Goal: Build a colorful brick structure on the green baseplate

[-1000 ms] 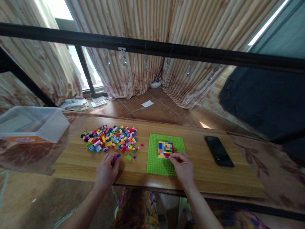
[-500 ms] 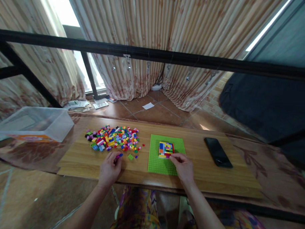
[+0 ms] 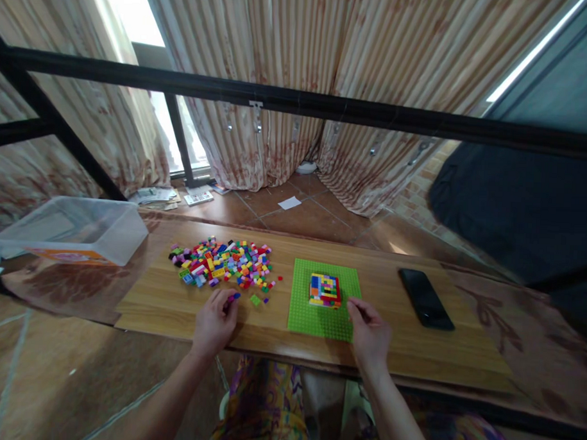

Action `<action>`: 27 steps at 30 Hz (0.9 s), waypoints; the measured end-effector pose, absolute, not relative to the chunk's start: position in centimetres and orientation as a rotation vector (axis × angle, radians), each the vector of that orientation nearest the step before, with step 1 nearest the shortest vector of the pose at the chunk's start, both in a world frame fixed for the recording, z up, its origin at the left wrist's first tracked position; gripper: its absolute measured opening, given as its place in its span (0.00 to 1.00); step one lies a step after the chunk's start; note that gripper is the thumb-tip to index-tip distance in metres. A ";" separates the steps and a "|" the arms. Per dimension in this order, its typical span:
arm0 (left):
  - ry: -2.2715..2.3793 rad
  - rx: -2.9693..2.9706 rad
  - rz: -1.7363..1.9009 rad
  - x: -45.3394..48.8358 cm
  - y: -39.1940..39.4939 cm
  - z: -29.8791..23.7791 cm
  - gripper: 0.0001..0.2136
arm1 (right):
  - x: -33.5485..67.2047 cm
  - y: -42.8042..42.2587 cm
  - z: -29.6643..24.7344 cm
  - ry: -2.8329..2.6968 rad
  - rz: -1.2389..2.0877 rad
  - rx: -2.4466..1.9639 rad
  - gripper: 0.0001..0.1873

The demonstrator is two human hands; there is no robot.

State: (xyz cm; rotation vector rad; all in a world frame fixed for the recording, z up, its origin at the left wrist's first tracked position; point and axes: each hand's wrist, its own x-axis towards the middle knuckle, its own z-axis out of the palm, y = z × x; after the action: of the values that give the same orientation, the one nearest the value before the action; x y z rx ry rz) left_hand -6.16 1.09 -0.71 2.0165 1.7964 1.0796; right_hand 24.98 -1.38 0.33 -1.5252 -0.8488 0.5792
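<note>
While small blue and purple bricks (image 3: pixel 233 297) are pinched between the fingers of the left hand (image 3: pixel 215 325), on the near side of the loose brick pile (image 3: pixel 231 263), the brick block (image 3: pixel 325 290) is touched by neither hand, seated on the far half of the green baseplate (image 3: pixel 314 321). The right hand (image 3: pixel 370 333) is clearly placed nearer: from its fingers, the block is found to the left and slightly farther away, a narrow gap being kept between. Those fingers are drawn close together, yet whether anything is gripped cannot be told. No long axis is shown by the squarish block, and no front can be picked out; its sides are lined up roughly with the baseplate's edges. Baseplate and pile are carried by the wooden worktop (image 3: pixel 270 331).
</note>
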 end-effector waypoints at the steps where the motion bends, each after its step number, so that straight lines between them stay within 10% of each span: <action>1: 1.800 2.016 1.084 -6.1 1.1 -0.7 0.07 | 24.6 -1.2 1.0 -0.907 0.558 -1.524 0.15; 13: 1.819 2.023 1.077 -5.9 0.8 -0.9 0.06 | 16.1 5.1 4.2 -2.050 0.357 -1.598 0.12; 27: 1.776 2.006 1.113 -5.7 0.7 -0.5 0.06 | 11.6 11.0 1.7 -2.130 0.422 -1.716 0.10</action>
State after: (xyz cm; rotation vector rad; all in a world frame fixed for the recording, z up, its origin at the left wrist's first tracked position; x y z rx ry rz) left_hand -5.68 0.69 -0.49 2.0064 1.7764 1.1128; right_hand 11.61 11.02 1.66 -1.7161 -2.1300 0.4223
